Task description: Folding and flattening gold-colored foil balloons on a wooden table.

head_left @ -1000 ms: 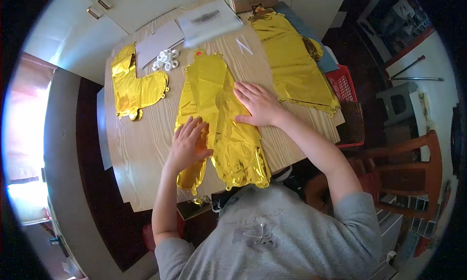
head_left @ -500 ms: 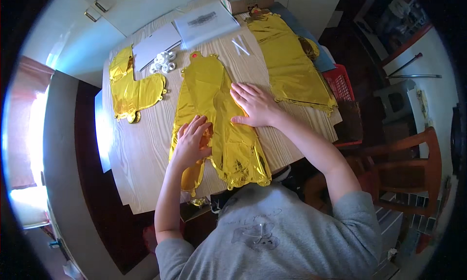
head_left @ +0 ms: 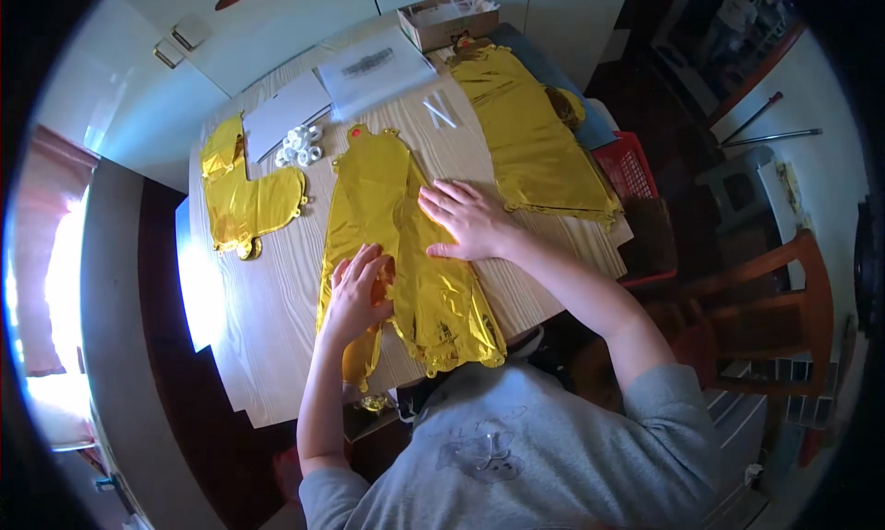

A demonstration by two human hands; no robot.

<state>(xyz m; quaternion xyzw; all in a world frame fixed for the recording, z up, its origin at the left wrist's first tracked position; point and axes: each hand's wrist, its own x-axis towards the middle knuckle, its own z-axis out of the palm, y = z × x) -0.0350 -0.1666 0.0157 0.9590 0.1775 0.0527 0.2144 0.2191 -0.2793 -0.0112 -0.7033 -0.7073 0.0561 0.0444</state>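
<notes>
A flat gold foil balloon (head_left: 378, 189) lies lengthwise on the wooden table in front of me, a small red spot near its far end. My right hand (head_left: 468, 224) rests flat on its right side, fingers stretched out and thumb apart. On the left part of the foil sits my left hand (head_left: 358, 295), its fingers bent and its thumb held away from them. Shiny orange reflections show in the foil beneath that palm. The near end of the balloon is crinkled and reaches the table's front edge.
Another gold foil piece (head_left: 253, 203) lies at left, and a larger folded one (head_left: 535, 134) at right. Beyond are white ribbon rolls (head_left: 300, 147), a clear plastic bag (head_left: 373, 74), white sticks (head_left: 439, 112) and a cardboard box (head_left: 450, 23). A red basket (head_left: 636, 166) and wooden chair (head_left: 811, 300) stand right.
The whole view has shifted, so the table and the things on it sit slightly lower and further left. Both hands keep nearly the same places on the foil.
</notes>
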